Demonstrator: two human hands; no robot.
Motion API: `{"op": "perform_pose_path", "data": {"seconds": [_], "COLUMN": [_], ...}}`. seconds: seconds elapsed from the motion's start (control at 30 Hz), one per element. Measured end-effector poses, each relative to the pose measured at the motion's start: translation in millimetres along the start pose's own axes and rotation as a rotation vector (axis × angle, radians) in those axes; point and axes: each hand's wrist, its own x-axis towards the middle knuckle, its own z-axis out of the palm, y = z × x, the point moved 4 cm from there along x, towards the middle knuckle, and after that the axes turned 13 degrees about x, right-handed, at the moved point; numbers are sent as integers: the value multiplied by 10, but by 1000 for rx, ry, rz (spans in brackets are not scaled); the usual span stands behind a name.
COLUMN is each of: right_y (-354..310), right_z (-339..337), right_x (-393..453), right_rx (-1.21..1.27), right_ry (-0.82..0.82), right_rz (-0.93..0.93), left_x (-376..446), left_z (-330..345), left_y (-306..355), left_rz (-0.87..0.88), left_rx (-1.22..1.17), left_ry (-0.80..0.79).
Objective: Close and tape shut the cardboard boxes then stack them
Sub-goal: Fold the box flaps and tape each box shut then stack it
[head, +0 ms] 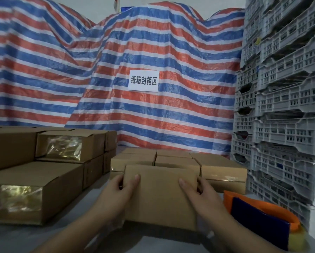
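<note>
I am watching both hands working the box [160, 196], which is sitting on the table directly ahead, long axis running left-right. The left hand [120, 192] is gripping its left end and the right hand [196, 193] its right, thumbs on top. The tape tool [259, 218] is lying nearer the right hand.

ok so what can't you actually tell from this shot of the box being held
Head view only:
- Brown cardboard box in both hands: whether its top is taped; the tilted near face hides it.
- Left hand and right hand: fingertips hidden behind the box's sides.
- Orange and blue tape dispenser: the roll is not visible; the lower right edge cuts it off.
- Stacked grey plastic crates: contents too dark.
</note>
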Motion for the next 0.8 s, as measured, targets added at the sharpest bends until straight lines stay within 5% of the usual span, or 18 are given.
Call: {"op": "perform_pose_path", "data": {"seconds": [0.23, 0.47, 0.53, 0.63, 0.8], "right_y": [48, 362, 311, 117, -20], "right_z": [544, 888, 872, 824, 924], "right_x": [487, 452, 405, 284, 85], "right_rx": [-21, 99, -2, -131, -651], "right_ry": [-20, -81, -43, -70, -225], "right_rz": [274, 419, 329, -77, -430], "left_x": [419, 416, 348, 217, 146], "left_z": [-447, -563, -553, -633, -530], "left_y": [-223, -624, -648, -588, -419], "left_rz": [-223, -283, -261, -35, 337], "left_rx": [23, 12, 83, 208, 714], "left_ry": [-36, 203, 281, 333, 141]}}
